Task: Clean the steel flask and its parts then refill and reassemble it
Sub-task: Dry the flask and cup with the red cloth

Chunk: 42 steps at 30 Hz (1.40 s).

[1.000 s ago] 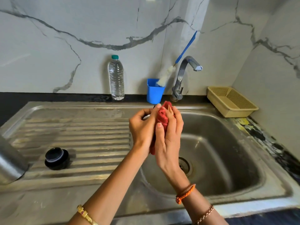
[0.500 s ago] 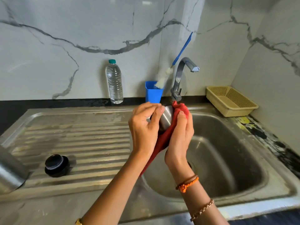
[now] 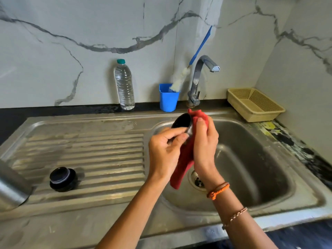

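Observation:
My left hand (image 3: 164, 150) grips a small steel flask cup (image 3: 181, 121) over the sink basin, its dark inside turned up and to the left. My right hand (image 3: 203, 141) presses a red cloth (image 3: 185, 159) against the cup's outer side; the cloth's tail hangs down between my wrists. A black flask stopper (image 3: 62, 178) stands on the ribbed drainboard at the left. The steel flask body (image 3: 10, 189) shows only partly at the far left edge.
A clear water bottle (image 3: 124, 85), a blue cup (image 3: 168, 97) holding a bottle brush (image 3: 181, 78), and the tap (image 3: 199, 78) line the back wall. A beige plastic basket (image 3: 255, 105) sits at the back right. The sink basin (image 3: 251, 168) has an open drain.
The cup has turned so its dark inside now faces up. My right hand has shifted the red cloth from over the cup to its right side. Camera view drifted slightly.

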{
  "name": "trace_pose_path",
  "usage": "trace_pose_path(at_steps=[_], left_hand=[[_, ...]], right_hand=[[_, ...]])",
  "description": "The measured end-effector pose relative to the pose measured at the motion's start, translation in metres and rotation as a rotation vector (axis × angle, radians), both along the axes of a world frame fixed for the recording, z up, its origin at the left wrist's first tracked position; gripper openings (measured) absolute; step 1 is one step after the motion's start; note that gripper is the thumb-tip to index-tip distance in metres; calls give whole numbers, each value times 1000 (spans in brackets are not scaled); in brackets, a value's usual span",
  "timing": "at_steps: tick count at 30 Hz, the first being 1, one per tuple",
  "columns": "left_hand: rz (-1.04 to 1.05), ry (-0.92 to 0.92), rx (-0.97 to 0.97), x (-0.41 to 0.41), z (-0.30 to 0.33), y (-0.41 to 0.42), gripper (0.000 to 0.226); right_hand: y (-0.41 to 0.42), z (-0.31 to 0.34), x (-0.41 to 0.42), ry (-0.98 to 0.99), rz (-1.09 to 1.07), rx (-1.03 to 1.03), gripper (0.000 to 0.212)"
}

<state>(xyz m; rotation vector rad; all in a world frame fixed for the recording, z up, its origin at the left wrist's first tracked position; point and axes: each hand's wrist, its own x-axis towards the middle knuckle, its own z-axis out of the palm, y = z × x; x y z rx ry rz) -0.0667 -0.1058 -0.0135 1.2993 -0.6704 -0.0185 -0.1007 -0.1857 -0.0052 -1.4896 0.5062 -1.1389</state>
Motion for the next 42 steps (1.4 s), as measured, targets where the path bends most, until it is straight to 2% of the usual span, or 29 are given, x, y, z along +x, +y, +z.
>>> trace_pose_path(at_steps=[1,2,3,4,7,8,9,12,13,16,18,21,22,23,24,26,28,31,33,34,36,39,41,42], left_hand=[[15,-29,21,-3,-4,1,28],[26,-51,35,-2,-6,1,31],[37,-57,40,2,-5,0,33],[43,-50,42,9,-2,-1,34],[-4,-44,22,30,19,-3,31],[-35,-75,20,35,23,-3,31],[-61,-120,32,37,25,-2,31],[-126,-191,73,39,20,5,32],[-152,-189,70,40,18,8,34],[-230,-148,61,38,14,16,36],[-239,-129,49,35,14,17,38],[-126,-149,6,41,18,10,36],[-89,-182,11,46,21,6,33],[-72,-230,34,50,24,4,30],[-72,-278,69,52,27,3,27],[-118,-319,122,54,29,4,26],[-188,-279,122,54,27,7,28],[-202,-140,71,49,20,9,34],[-166,-110,56,44,17,10,34],[-138,-138,62,41,15,10,32],[-42,-283,101,36,17,9,28],[76,-469,113,29,27,4,23],[89,-489,109,28,31,5,29],[74,-443,97,28,29,6,28]], right_hand=[[-6,5,0,45,125,269,22],[-13,7,0,112,221,434,22],[-16,9,1,168,261,476,22],[-15,10,2,203,237,370,24],[4,7,5,150,-7,-286,32],[8,4,6,124,-36,-403,37],[10,4,7,92,-37,-436,39],[-1,15,7,123,32,-231,28],[-8,22,8,165,117,-120,29],[-26,38,6,150,604,237,37],[-28,37,4,69,721,385,39],[-18,25,9,-46,574,596,44],[-11,18,11,-42,463,571,49],[-3,13,12,-6,344,476,48],[6,9,10,19,222,348,39],[17,8,5,-7,104,173,25],[16,15,-1,-20,123,239,26],[-2,28,-3,12,373,641,31],[-5,27,-1,28,466,733,34],[-4,22,1,26,436,747,37],[1,13,7,4,263,678,39],[14,13,9,-57,-17,339,38],[22,14,10,-55,-69,130,36],[23,14,9,-36,-74,51,35]])
